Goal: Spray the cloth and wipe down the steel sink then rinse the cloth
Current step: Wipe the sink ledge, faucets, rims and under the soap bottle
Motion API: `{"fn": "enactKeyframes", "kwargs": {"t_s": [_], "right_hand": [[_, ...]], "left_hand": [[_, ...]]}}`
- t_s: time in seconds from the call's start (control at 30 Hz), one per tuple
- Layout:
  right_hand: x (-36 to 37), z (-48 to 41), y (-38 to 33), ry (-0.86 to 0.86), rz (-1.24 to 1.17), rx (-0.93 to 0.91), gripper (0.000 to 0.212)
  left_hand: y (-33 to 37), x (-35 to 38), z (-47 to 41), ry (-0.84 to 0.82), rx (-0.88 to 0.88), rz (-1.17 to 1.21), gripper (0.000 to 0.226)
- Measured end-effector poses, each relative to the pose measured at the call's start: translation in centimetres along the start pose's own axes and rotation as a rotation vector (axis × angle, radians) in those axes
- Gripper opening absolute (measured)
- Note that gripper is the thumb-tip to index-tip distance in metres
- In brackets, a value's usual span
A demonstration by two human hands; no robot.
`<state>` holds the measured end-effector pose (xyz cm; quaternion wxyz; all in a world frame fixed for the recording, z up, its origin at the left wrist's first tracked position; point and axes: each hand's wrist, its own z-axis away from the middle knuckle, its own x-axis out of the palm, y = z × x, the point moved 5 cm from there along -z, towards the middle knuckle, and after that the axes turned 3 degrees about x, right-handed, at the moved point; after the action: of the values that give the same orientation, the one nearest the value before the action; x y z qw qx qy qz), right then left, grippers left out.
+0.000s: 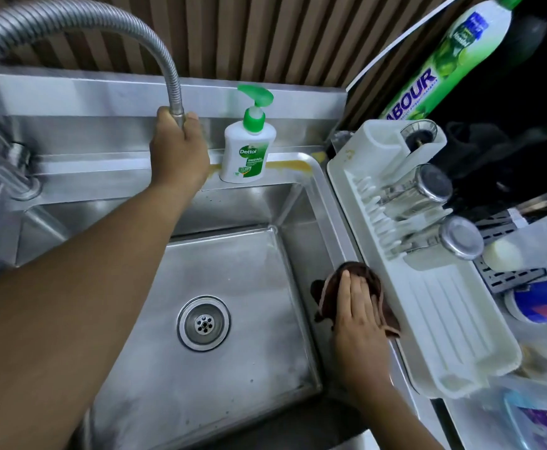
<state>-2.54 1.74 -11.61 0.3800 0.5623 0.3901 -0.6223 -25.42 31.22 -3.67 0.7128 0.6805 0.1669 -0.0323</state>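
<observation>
Two hands: we note right hand (360, 306) flat on brown cloth (327, 297) at sink (301, 190) right rim; left hand (178, 151) grips faucet hose (168, 69), far off.

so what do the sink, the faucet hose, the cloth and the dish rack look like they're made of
Sink: brushed stainless steel, going by its dull grey sheen and soft reflections.
Faucet hose: ribbed flexible metal, probably steel, shiny.
Cloth: dark brown fabric, fuzzy and crumpled, possibly microfibre.
Dish rack: white moulded plastic, matte and slightly yellowed.
</observation>
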Motion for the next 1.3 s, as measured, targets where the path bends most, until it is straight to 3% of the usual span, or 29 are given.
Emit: {"fn": "enactKeyframes", "kwargs": {"t_s": [0.13,0.4,0.53,0.7,0.87,0.97,1.07,1.3], "right_hand": [[0.0,1.3,0.7,-0.021,0.048,-0.006,0.075],[0.0,-16.1,-4.9,-0.027,0.039,-0.13,0.091],[-0.8,-19.2,-6.0,-0.045,-0.036,-0.143,0.089],[-1.0,-11.4,-2.4,-0.064,-0.165,-0.047,0.082],[-0.1,2.2,2.6,0.002,-0.115,0.04,0.077],[0.1,5.1,4.0,0.041,-0.093,0.068,0.084],[0.1,2.5,3.0,0.027,-0.112,0.062,0.086],[-0.9,-12.6,-3.7,-0.002,-0.151,-0.002,0.094]], "left_hand": [[0.1,-0.2,0.1,0.004,-0.015,0.001,0.018],[0.0,-0.2,0.0,-0.002,0.043,-0.043,0.023],[0.0,-0.1,0.0,-0.01,0.054,-0.054,0.018],[-0.1,-0.2,0.0,-0.018,0.045,-0.058,0.02],[0.0,-0.2,0.1,-0.022,0.042,-0.069,0.019],[0.0,-0.2,0.2,-0.019,0.037,-0.064,0.018],[0.2,-0.1,0.2,-0.012,0.04,-0.067,0.019],[0.1,-0.3,0.3,-0.022,0.044,-0.053,0.017]]}}
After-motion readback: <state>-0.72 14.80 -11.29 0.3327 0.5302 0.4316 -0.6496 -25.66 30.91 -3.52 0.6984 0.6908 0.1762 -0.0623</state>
